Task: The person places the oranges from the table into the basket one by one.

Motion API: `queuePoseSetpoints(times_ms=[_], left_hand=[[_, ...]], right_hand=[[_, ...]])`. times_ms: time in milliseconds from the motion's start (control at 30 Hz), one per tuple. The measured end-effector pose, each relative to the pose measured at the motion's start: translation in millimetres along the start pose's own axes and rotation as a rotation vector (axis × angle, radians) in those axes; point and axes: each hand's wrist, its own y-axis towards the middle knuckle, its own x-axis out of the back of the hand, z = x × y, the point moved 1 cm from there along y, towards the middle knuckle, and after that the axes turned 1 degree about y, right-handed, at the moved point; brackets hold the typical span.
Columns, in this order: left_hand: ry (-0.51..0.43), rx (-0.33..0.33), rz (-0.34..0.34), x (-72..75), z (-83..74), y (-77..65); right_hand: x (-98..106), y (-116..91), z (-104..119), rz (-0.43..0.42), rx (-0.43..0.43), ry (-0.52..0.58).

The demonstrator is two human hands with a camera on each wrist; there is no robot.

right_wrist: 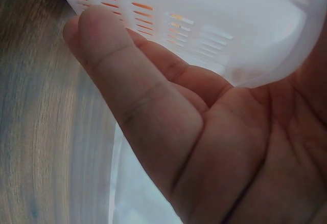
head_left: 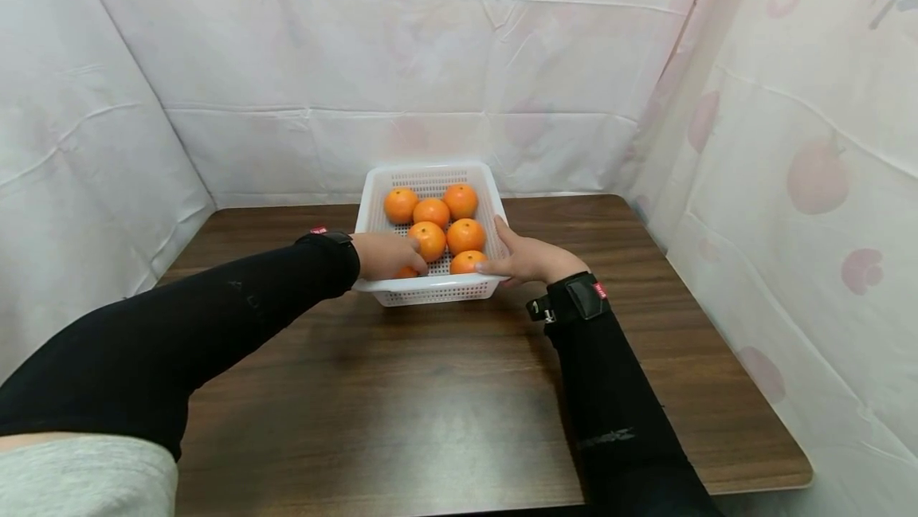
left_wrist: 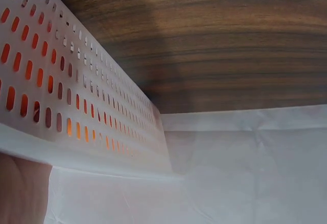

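Observation:
A white perforated plastic basket [head_left: 433, 296] holds several oranges [head_left: 465, 236] at the far middle of the table. In the head view my left hand [head_left: 387, 255] reaches over the basket's left rim, its fingers bent down around an orange [head_left: 406, 272] in the front left corner. That orange is mostly hidden under the hand. My right hand [head_left: 531, 257] grips the front right corner of the basket. The right wrist view has this hand's fingers [right_wrist: 110, 45] beneath the outer wall, while the rim passes on the thumb side.
The brown wooden table [head_left: 402, 405] extends in front of the basket and to both sides. A white sheet [head_left: 344, 79] hangs right behind the table; a fruit-printed one [head_left: 803, 246] hangs along the right side.

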Motion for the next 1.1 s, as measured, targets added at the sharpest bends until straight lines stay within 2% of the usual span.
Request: queuePoseSetpoints(times_ms=[267, 367, 500, 900, 1100], left_hand=[[-0.074, -0.004, 0.074, 1.5, -1.4, 5.6], [-0.092, 0.001, 0.067, 2.5, -1.8, 6.8], [-0.068, -0.013, 0.052, 2.1, -2.9, 7.6], [-0.08, -0.025, 0.031, 2.4, -4.0, 11.0], [-0.203, 0.043, 0.006, 5.6, -2.3, 10.3]], right_hand=[[0.5, -0.7, 3.0, 0.001, 0.001, -0.02], [2.3, -1.1, 2.5, 0.002, 0.002, -0.007], [3.8, -1.3, 1.7, 0.004, 0.002, 0.005], [5.5, -0.3, -1.9, 0.012, -0.003, -0.025], [7.5, 1.1, -0.9, 0.013, -0.004, -0.021]])
